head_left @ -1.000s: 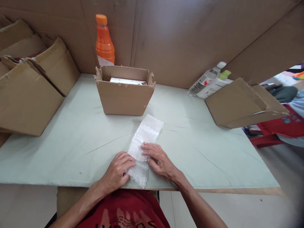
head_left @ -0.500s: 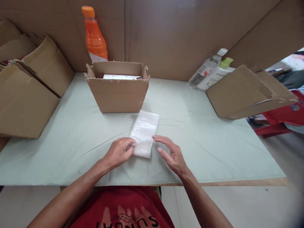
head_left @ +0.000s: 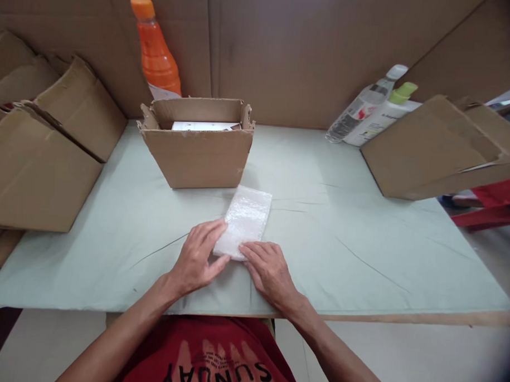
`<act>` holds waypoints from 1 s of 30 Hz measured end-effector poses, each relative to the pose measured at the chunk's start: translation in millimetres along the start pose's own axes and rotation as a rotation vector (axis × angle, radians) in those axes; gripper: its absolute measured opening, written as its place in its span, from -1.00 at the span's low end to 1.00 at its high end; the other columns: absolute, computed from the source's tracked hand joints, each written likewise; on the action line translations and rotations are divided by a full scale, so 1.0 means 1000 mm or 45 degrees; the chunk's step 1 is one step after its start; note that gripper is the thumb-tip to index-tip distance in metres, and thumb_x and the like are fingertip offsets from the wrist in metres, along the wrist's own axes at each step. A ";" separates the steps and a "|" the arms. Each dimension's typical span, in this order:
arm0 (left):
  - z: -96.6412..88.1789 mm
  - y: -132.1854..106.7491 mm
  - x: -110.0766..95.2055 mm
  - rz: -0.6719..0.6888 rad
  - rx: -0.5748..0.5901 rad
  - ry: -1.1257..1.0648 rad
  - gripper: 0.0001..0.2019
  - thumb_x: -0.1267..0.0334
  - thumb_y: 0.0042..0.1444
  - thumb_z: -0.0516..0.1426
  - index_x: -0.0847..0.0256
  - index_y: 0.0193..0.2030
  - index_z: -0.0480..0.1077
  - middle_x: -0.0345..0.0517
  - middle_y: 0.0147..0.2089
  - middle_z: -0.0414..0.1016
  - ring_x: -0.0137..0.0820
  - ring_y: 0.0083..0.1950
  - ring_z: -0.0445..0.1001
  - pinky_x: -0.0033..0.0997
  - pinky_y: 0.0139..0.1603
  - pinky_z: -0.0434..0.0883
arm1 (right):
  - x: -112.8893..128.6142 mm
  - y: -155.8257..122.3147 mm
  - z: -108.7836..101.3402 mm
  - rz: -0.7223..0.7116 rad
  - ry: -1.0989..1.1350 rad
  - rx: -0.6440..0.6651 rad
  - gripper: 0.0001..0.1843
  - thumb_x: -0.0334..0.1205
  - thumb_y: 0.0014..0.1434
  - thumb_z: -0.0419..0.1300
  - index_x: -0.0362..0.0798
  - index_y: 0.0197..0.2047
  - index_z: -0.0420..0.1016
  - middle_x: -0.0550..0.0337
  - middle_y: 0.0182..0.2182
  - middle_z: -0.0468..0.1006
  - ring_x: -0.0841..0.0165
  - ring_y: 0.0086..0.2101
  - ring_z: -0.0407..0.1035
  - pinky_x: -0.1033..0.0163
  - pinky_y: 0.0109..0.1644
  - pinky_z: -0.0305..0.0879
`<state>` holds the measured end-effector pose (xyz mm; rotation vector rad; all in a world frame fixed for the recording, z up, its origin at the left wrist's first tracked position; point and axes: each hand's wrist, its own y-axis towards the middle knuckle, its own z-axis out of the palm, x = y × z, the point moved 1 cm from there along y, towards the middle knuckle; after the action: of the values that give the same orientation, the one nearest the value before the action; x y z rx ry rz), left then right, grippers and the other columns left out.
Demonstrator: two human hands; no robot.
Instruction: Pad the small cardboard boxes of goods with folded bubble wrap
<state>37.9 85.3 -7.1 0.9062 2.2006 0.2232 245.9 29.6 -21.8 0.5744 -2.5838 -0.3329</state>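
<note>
Folded bubble wrap between two bare hands. The bubble wrap [head_left: 246,218] lies flat on the pale desk [head_left: 319,260], its far end just in front of an open carton [head_left: 206,158]; whether it encloses anything cannot be told. The left hand [head_left: 198,258] is loosely open, fingertips along the left edge and thumb stretched towards the near edge, without a grip. The right hand [head_left: 271,269] has its fingers bent, fingertips on the near right corner; whether the thumb pinches from below is unclear. This two-sided contact probably keeps the springy layers flat and the fold closed, while the desk serves as backing. Compared with one second earlier, the near flap no longer extends towards the desk's front edge, and the wrap appears shorter. Half a second earlier, the right hand was at the right edge; its fingertips now rest on the near corner.
</note>
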 end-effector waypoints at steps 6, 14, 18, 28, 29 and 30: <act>-0.003 -0.027 -0.008 -0.091 0.155 -0.216 -0.52 0.41 0.24 0.07 0.15 0.30 0.27 -0.03 -0.08 0.60 -0.27 -0.09 0.54 -0.21 -0.01 0.46 | 0.009 -0.010 -0.020 0.142 0.371 0.149 -0.70 -0.29 0.39 0.07 0.07 0.14 0.44 0.13 -0.08 0.65 0.24 -0.13 0.52 0.08 -0.05 0.43; 0.013 0.004 -0.002 -0.382 0.154 -0.176 -0.57 0.37 0.20 0.08 0.21 0.23 0.35 0.01 0.05 0.56 -0.28 -0.08 0.55 -0.24 0.00 0.49 | 0.021 -0.009 -0.024 -0.044 -0.117 -0.079 -0.68 -0.34 0.28 0.18 0.03 0.09 0.45 -0.04 0.07 0.56 0.05 0.04 0.42 -0.10 0.05 0.31; 0.014 -0.002 -0.003 -0.178 -0.022 -0.033 -0.62 0.30 0.24 0.14 0.21 0.20 0.36 0.11 0.15 0.48 -0.13 0.19 0.43 -0.05 0.21 0.37 | 0.012 0.000 -0.012 -0.034 -0.100 0.004 -0.69 -0.39 0.32 0.11 -0.02 0.10 0.46 -0.03 0.02 0.60 0.11 -0.06 0.48 -0.05 -0.02 0.34; 0.012 -0.005 -0.004 -0.335 0.061 -0.057 -0.65 0.24 0.27 0.10 0.22 0.17 0.35 0.02 -0.08 0.56 -0.22 -0.11 0.51 -0.18 -0.05 0.45 | 0.007 -0.009 -0.023 0.284 0.082 -0.022 -0.67 -0.17 0.41 0.06 -0.01 0.16 0.44 -0.01 0.03 0.60 0.16 -0.05 0.50 0.04 -0.03 0.42; 0.014 0.001 -0.003 -0.354 0.054 -0.005 -0.68 0.24 0.27 0.09 0.23 0.14 0.37 0.02 -0.10 0.55 -0.23 -0.13 0.51 -0.19 -0.06 0.46 | 0.009 -0.007 -0.023 0.234 -0.037 -0.097 -0.69 -0.19 0.40 0.07 -0.03 0.13 0.46 -0.06 0.05 0.58 0.13 -0.03 0.48 0.00 0.00 0.39; 0.016 0.006 -0.002 -0.373 0.047 0.038 -0.70 0.24 0.28 0.08 0.24 0.11 0.39 0.02 -0.12 0.54 -0.22 -0.14 0.51 -0.19 -0.07 0.46 | 0.012 -0.004 -0.024 0.168 -0.133 -0.135 -0.71 -0.19 0.38 0.09 -0.04 0.10 0.47 -0.09 0.07 0.56 0.09 0.00 0.45 -0.03 0.02 0.35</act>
<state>52.7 87.1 -14.8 0.5918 2.3382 0.0567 249.5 17.3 1.6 0.3554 -2.6687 -0.4633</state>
